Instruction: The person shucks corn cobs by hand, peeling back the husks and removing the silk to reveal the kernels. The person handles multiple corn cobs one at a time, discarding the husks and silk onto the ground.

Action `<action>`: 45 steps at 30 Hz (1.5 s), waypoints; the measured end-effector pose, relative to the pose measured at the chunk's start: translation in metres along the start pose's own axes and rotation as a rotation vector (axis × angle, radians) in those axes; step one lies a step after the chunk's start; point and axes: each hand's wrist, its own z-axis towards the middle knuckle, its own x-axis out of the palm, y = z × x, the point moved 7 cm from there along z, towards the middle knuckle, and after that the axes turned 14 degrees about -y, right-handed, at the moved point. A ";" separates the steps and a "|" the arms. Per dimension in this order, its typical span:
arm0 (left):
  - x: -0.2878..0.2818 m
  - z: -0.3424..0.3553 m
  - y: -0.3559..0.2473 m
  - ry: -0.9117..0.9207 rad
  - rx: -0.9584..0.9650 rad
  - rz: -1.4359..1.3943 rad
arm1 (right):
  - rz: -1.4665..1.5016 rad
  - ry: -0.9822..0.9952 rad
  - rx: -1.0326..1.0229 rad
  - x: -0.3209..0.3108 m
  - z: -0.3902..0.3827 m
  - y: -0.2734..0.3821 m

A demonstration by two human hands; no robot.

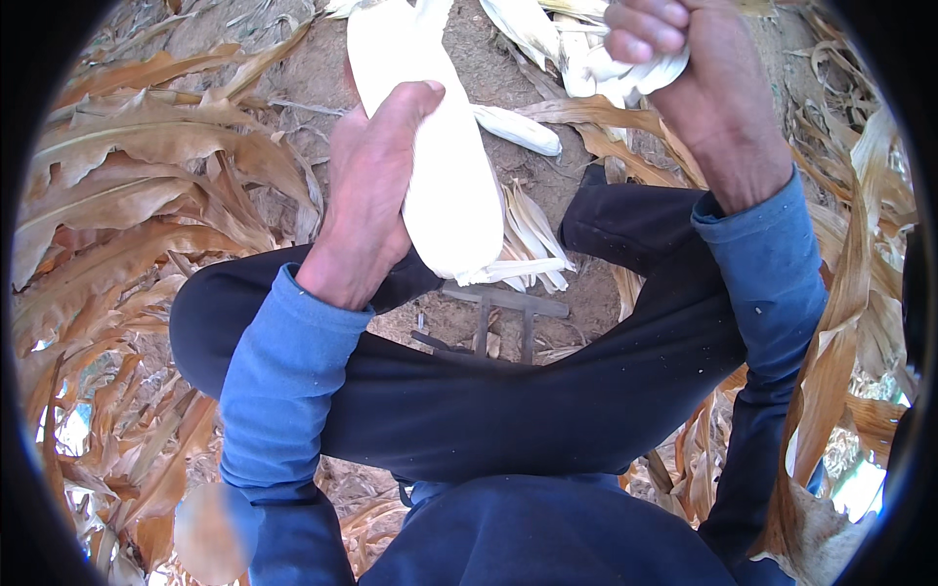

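Observation:
My left hand (pixel 366 186) is wrapped around a large ear of corn (pixel 447 186), its thumb lying across the top side. The ear is so brightly lit that its surface detail is washed out, and I cannot tell how much pale husk covers it. Raised at the upper right, my right hand (pixel 708 83) is closed on pale corn husk (pixel 630 78). Between the hands, a slim whitish husk-wrapped piece (pixel 518 129) lies on the soil. Loose strips of husk (pixel 528 234) show just beyond the ear's lower end.
Dry brown corn leaves (pixel 147 146) crowd the left side, and a long dry leaf (pixel 850 303) hangs by my right arm. My crossed legs (pixel 528 410) frame bare soil, where a grey bar with two prongs (pixel 503 301) lies. More pale husks (pixel 528 29) are scattered at the far side.

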 end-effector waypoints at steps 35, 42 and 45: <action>-0.005 -0.001 -0.007 -0.098 0.323 -0.086 | -1.136 0.159 -0.307 0.014 -0.049 -0.099; -0.002 -0.005 -0.003 -0.049 0.275 0.040 | -0.991 0.038 -0.160 0.010 -0.051 -0.098; 0.001 -0.005 -0.004 -0.051 0.189 0.012 | -0.906 0.017 -0.115 0.007 -0.050 -0.095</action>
